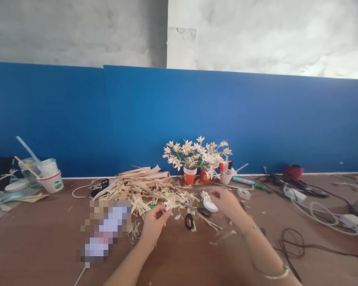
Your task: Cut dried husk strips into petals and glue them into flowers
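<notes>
My left hand is above the table's middle, in front of the heap of pale dried husk strips. Its thumb and fingertips are pinched together on something too small to make out. To the right, my right hand has its fingers closed at the edge of a small white round dish, which they partly cover. Whatever those fingers hold is hidden. Between my hands lies a pair of scissors with black handles, among husk scraps. Behind them, pale handmade flowers stand in red paper cups.
A pixelated phone-like object with a cable lies left. White paper cup holds sticks at far left. On the right are a roll of clear tape, white cables, a black cord and a red object. A blue partition stands behind.
</notes>
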The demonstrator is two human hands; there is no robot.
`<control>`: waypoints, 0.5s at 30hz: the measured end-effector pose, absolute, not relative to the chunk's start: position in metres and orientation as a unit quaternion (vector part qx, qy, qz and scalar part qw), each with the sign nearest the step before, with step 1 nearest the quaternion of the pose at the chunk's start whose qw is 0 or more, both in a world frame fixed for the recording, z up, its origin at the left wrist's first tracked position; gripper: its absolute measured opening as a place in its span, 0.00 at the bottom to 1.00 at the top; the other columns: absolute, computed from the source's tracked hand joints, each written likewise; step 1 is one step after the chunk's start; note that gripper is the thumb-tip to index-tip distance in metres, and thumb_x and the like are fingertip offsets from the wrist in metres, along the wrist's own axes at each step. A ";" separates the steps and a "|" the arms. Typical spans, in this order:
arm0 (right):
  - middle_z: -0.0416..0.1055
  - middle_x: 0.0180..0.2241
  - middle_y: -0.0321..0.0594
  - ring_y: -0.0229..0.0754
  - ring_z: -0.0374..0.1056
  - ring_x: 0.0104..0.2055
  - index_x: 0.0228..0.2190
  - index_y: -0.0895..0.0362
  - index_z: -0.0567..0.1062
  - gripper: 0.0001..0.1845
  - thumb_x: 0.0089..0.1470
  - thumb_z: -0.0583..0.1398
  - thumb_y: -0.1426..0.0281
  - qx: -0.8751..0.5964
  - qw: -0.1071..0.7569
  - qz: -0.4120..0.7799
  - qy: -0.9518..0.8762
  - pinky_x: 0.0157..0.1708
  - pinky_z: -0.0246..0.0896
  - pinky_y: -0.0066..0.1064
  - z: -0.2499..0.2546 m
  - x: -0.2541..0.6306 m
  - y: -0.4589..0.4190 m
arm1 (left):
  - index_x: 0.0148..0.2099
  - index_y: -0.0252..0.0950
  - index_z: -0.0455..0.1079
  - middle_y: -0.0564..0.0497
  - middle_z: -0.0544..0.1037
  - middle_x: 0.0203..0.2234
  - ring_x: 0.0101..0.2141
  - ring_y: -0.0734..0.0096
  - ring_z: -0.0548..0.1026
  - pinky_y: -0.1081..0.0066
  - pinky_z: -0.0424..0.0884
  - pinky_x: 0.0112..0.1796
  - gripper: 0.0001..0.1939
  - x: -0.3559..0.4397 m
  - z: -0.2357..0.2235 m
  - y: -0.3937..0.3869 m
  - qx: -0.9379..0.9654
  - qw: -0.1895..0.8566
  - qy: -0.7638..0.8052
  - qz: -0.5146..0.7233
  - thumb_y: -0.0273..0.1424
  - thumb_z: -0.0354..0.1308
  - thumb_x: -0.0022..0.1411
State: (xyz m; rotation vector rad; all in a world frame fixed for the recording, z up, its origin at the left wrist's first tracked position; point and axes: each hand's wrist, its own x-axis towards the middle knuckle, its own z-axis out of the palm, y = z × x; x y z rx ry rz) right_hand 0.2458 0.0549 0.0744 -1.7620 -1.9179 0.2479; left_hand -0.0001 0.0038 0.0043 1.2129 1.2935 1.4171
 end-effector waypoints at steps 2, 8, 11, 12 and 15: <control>0.74 0.32 0.50 0.51 0.70 0.34 0.28 0.57 0.76 0.11 0.46 0.53 0.73 -0.738 0.150 0.029 -0.658 0.30 0.58 0.35 0.074 0.278 0.047 | 0.28 0.34 0.67 0.61 0.60 0.11 0.14 0.82 0.56 0.79 0.50 0.17 0.13 0.002 0.006 0.002 0.481 0.443 0.508 0.560 0.39 0.60 0.49; 0.69 0.41 0.57 0.60 0.65 0.46 0.46 0.59 0.70 0.22 0.47 0.54 0.73 -0.822 0.046 -0.023 -0.567 0.39 0.58 0.43 0.037 0.320 0.022 | 0.28 0.34 0.67 0.63 0.59 0.09 0.12 0.84 0.52 0.79 0.47 0.16 0.13 0.007 0.012 -0.002 0.469 0.484 0.489 0.554 0.39 0.60 0.49; 0.69 0.42 0.56 0.59 0.65 0.47 0.48 0.58 0.68 0.23 0.49 0.51 0.75 -0.830 0.046 -0.034 -0.555 0.40 0.57 0.45 0.025 0.321 0.023 | 0.28 0.34 0.67 0.63 0.59 0.09 0.12 0.84 0.52 0.80 0.47 0.16 0.13 0.007 0.013 -0.003 0.465 0.493 0.491 0.548 0.39 0.60 0.48; 0.69 0.42 0.56 0.58 0.65 0.47 0.47 0.58 0.68 0.22 0.49 0.51 0.76 -0.834 0.045 -0.032 -0.549 0.40 0.56 0.45 0.024 0.321 0.025 | 0.28 0.34 0.66 0.63 0.59 0.09 0.12 0.84 0.52 0.80 0.46 0.16 0.13 0.007 0.014 -0.003 0.463 0.496 0.490 0.546 0.39 0.60 0.48; 0.70 0.40 0.54 0.58 0.66 0.46 0.46 0.57 0.68 0.20 0.50 0.50 0.75 -0.837 0.040 -0.009 -0.546 0.41 0.55 0.47 0.025 0.324 0.027 | 0.28 0.34 0.66 0.63 0.59 0.09 0.12 0.84 0.51 0.80 0.46 0.15 0.13 0.007 0.014 -0.003 0.453 0.507 0.492 0.544 0.39 0.61 0.47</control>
